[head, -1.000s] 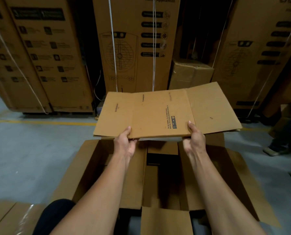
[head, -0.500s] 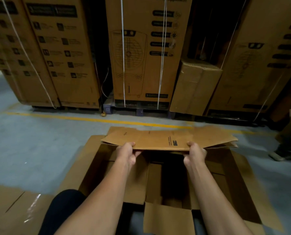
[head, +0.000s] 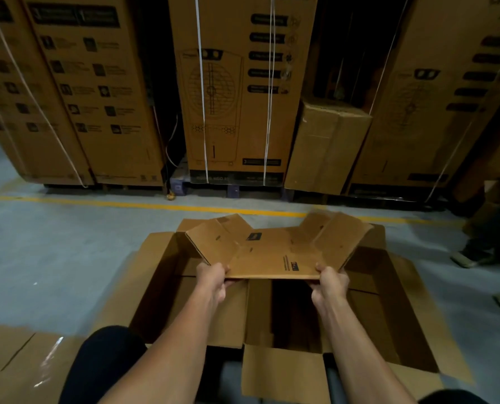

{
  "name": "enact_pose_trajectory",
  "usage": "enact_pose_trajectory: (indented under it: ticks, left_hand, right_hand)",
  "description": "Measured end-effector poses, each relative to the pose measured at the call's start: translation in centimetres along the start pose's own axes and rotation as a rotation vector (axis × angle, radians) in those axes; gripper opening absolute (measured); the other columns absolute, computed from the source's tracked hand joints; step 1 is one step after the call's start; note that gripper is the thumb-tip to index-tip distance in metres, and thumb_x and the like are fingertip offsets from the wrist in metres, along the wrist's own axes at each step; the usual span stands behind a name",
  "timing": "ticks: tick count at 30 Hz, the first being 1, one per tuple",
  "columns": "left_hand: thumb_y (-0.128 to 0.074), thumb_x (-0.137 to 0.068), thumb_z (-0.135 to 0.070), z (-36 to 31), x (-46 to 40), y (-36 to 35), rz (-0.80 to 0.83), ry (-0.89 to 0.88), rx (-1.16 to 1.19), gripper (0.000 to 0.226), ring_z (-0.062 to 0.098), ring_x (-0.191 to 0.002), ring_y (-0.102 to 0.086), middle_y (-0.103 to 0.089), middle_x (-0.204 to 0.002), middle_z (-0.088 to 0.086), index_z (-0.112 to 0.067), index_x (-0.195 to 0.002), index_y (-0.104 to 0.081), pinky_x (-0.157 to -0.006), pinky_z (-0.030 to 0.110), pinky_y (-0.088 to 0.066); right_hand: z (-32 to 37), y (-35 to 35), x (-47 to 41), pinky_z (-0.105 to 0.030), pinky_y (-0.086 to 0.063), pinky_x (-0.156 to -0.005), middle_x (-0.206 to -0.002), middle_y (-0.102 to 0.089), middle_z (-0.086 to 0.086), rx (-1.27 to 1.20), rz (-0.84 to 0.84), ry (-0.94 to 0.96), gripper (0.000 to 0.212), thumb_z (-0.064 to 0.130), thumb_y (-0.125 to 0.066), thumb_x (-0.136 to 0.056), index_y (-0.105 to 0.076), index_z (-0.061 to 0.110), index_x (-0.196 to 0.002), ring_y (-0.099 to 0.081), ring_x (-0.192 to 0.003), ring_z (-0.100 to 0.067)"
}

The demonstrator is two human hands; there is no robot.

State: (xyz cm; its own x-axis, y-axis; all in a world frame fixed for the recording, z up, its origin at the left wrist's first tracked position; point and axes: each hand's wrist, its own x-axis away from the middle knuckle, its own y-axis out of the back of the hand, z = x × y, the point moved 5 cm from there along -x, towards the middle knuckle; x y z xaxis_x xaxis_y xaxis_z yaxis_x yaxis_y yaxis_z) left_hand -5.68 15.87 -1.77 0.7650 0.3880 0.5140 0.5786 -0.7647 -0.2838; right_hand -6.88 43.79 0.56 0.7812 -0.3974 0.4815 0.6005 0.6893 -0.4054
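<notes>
A folded brown cardboard sheet with small printed marks hangs over a big open carton on the floor. Its two side panels bend upward, left and right. My left hand grips the sheet's near edge at the left corner. My right hand grips the same edge at the right corner. Inside the carton I see flat cardboard pieces and a dark gap in the middle. The carton's flaps are spread outward, one near flap pointing toward me.
Tall strapped appliance cartons line the back behind a yellow floor line. A smaller plain box leans among them. Another person's shoes stand at the right. A flattened taped cardboard lies at bottom left, beside my dark-trousered knee.
I have lowered the sheet from in front of the stacked cartons down over the open carton. Its flat shape has bent, the side panels now folding upward.
</notes>
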Motion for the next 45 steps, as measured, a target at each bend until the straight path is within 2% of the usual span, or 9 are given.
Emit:
enact_pose_trajectory:
  ticks: [9, 17, 23, 26, 31, 35, 38, 43, 45]
  left_hand:
    - [-0.064, -0.097, 0.010, -4.9, -0.4, 2.2, -0.017, -0.147, 0.095, 0.038, 0.030, -0.099, -0.070, -0.070, -0.116, 0.014, -0.003, -0.132, -0.056, -0.078, 0.049, -0.060]
    - [-0.065, -0.095, 0.009, -11.7, -1.4, 10.4, -0.139, -0.248, 0.246, 0.041, 0.036, -0.111, -0.071, -0.070, -0.126, 0.019, -0.002, -0.133, -0.054, -0.095, 0.059, -0.060]
    - [-0.059, -0.100, 0.010, -15.6, 0.4, 18.6, -0.224, -0.340, 0.354, 0.027, 0.039, -0.113, -0.070, -0.065, -0.124, 0.024, -0.002, -0.122, -0.048, -0.085, 0.051, -0.065]
    - [-0.058, -0.101, 0.011, -16.5, 1.2, 23.4, -0.318, -0.373, 0.413, 0.022, 0.039, -0.112, -0.070, -0.066, -0.123, 0.025, 0.002, -0.119, -0.050, -0.090, 0.055, -0.063]
    - [-0.062, -0.099, 0.010, -16.8, 2.4, 31.7, -0.462, -0.417, 0.535, 0.028, 0.038, -0.108, -0.072, -0.069, -0.125, 0.025, 0.008, -0.126, -0.054, -0.068, 0.042, -0.066]
    - [-0.060, -0.101, 0.010, -15.6, 4.0, 37.3, -0.624, -0.429, 0.651, 0.016, 0.038, -0.108, -0.071, -0.066, -0.120, 0.026, -0.002, -0.100, -0.049, -0.077, 0.046, -0.066]
    - [-0.059, -0.101, 0.010, -13.9, 4.3, 41.8, -0.713, -0.432, 0.753, 0.016, 0.035, -0.110, -0.069, -0.064, -0.118, 0.020, -0.003, -0.103, -0.049, -0.086, 0.050, -0.063]
    - [-0.061, -0.101, 0.005, -10.4, 4.3, 49.5, -0.891, -0.440, 0.915, 0.034, 0.024, -0.101, -0.068, -0.063, -0.120, 0.013, -0.006, -0.129, -0.044, -0.083, 0.044, -0.062]
    - [-0.062, -0.102, 0.003, -8.7, 3.9, 51.8, -0.984, -0.437, 0.944, 0.036, 0.023, -0.098, -0.068, -0.063, -0.118, 0.013, -0.003, -0.134, -0.044, -0.073, 0.040, -0.062]
  right_hand:
    - [-0.6, -4.6, 1.4, -0.061, -0.060, -0.093, -0.126, -0.071, -0.017, -0.073, 0.121, 0.001, 0.052, -0.002, -0.068, -0.097, -0.052, 0.013, -0.144, -0.073, -0.109, -0.037]
    - [-3.9, -16.2, 3.9, -0.053, -0.062, -0.089, -0.132, -0.070, -0.020, -0.013, 0.288, 0.018, 0.051, -0.002, -0.070, -0.094, -0.055, 0.003, -0.143, -0.072, -0.115, -0.038]
    - [-9.1, -23.6, 8.9, -0.045, -0.064, -0.076, -0.119, -0.070, -0.018, 0.076, 0.446, -0.081, 0.040, -0.004, -0.066, -0.098, -0.050, 0.001, -0.135, -0.073, -0.096, -0.030]
    - [-13.1, -26.6, 11.5, -0.055, -0.062, -0.090, -0.130, -0.068, -0.019, 0.113, 0.520, -0.142, 0.049, -0.003, -0.067, -0.098, -0.048, 0.005, -0.142, -0.073, -0.108, -0.035]
    - [-20.3, -30.6, 15.2, -0.049, -0.066, -0.073, -0.129, -0.070, -0.020, 0.214, 0.609, -0.263, 0.069, 0.004, -0.074, -0.093, -0.042, 0.007, -0.154, -0.077, -0.101, -0.033]
    - [-26.1, -33.5, 19.4, -0.051, -0.064, -0.076, -0.115, -0.072, -0.022, 0.306, 0.754, -0.372, 0.026, 0.007, -0.067, -0.101, -0.062, -0.003, -0.124, -0.075, -0.096, -0.031]
    - [-30.5, -35.8, 22.6, -0.043, -0.063, -0.066, -0.110, -0.073, -0.023, 0.391, 0.875, -0.428, 0.015, 0.012, -0.066, -0.102, -0.064, -0.003, -0.104, -0.074, -0.088, -0.028]
    - [-39.5, -37.5, 27.1, -0.046, -0.066, -0.073, -0.123, -0.071, -0.026, 0.545, 1.042, -0.601, 0.039, 0.007, -0.058, -0.106, -0.051, -0.010, -0.140, -0.073, -0.107, -0.033]
    - [-42.9, -37.3, 28.4, -0.056, -0.061, -0.092, -0.129, -0.067, -0.025, 0.557, 1.090, -0.678, 0.042, -0.004, -0.050, -0.107, -0.042, 0.003, -0.147, -0.069, -0.114, -0.037]
